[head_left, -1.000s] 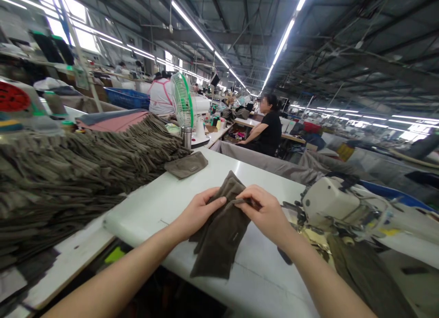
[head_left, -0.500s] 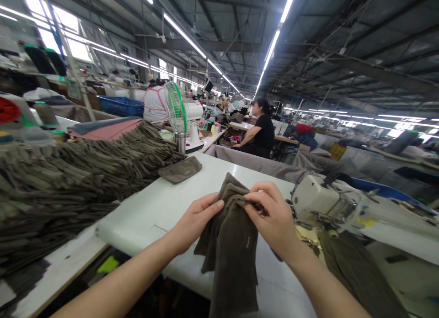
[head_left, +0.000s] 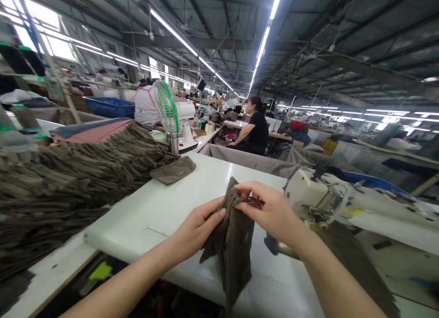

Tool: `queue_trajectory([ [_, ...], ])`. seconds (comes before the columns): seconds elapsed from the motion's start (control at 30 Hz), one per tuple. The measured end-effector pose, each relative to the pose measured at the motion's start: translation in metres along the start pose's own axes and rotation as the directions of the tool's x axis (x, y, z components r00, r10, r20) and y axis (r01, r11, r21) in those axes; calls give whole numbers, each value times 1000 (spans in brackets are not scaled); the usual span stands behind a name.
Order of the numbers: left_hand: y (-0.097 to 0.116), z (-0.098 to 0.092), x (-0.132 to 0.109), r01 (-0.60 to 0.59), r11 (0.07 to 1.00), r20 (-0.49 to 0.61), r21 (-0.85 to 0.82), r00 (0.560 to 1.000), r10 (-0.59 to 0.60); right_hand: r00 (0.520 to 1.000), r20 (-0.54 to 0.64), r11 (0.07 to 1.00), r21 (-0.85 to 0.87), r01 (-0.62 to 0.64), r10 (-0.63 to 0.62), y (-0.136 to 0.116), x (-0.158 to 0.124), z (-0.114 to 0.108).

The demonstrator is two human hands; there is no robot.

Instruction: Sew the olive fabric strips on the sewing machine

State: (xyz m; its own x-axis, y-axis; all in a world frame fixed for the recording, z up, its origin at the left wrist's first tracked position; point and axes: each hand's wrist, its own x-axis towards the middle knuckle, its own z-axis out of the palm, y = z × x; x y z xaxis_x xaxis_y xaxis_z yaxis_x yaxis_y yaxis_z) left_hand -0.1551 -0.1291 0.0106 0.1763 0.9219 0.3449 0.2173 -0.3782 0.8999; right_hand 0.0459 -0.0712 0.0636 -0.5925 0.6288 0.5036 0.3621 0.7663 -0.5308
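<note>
Dark olive fabric pieces (head_left: 236, 245) hang folded between my two hands above the pale table. My left hand (head_left: 202, 222) pinches their left edge between thumb and fingers. At the upper right edge, my right hand (head_left: 269, 208) grips the cloth with thumb and fingertips; something thin and dark shows inside its curled fingers, too small to name. A flat olive piece (head_left: 174, 170) lies on the table (head_left: 130, 222) beyond my left hand. To the right of my right hand is a sewing machine (head_left: 307, 192), with more olive fabric (head_left: 353, 263) beside it.
A long heap of olive pieces (head_left: 68, 181) fills the left side. Behind it stand a green fan (head_left: 166, 107), a metal flask (head_left: 172, 143) and a blue crate (head_left: 109, 107). A seated person in black (head_left: 257, 130) is beyond the table.
The fabric has turned and now hangs narrower, its lower end further from the bottom edge. My right hand has moved slightly left, and the whole view has shifted a little.
</note>
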Motion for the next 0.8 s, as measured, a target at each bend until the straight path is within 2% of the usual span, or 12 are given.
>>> queue_trajectory([
  [0.13, -4, -2, 0, 43, 995, -35, -93, 998, -47, 997, -10, 997, 28, 78, -77, -7, -5, -7],
  [0.27, -12, -10, 7, 57, 992, -100, -111, 993, -68, 996, 75, 994, 103, 32, -40, -21, -7, -21],
  [0.33, -13, -10, 6, 54, 994, -67, -99, 996, -60, 999, 41, 994, 104, -19, 15, -21, -3, -23],
  [0.4, -11, -8, 2, 68, 990, 10, -127, 998, -67, 996, 10, 991, 107, -84, 84, -15, 3, -21],
  [0.47, -6, -6, -3, 86, 982, 74, -166, 994, -75, 987, 41, 979, 129, -159, 155, -6, 9, -15],
  [0.53, -2, -6, -7, 91, 975, 93, -202, 993, -73, 976, 70, 968, 130, -215, 207, 1, 14, -9],
  [0.6, 0, -8, -10, 87, 968, 86, -237, 994, -69, 978, 17, 974, 97, -207, 207, 3, 18, -4],
  [0.67, -2, -11, -13, 114, 968, 87, -225, 991, -96, 982, -95, 986, 40, -160, 164, 4, 22, -1],
  [0.73, -9, -15, -17, 168, 979, 61, -116, 985, -162, 971, -197, 990, -16, -142, 136, 7, 28, 4],
  [0.8, -21, -23, -19, 238, 971, -19, -12, 971, -238, 956, -236, 980, -54, -192, 174, 16, 39, 14],
])
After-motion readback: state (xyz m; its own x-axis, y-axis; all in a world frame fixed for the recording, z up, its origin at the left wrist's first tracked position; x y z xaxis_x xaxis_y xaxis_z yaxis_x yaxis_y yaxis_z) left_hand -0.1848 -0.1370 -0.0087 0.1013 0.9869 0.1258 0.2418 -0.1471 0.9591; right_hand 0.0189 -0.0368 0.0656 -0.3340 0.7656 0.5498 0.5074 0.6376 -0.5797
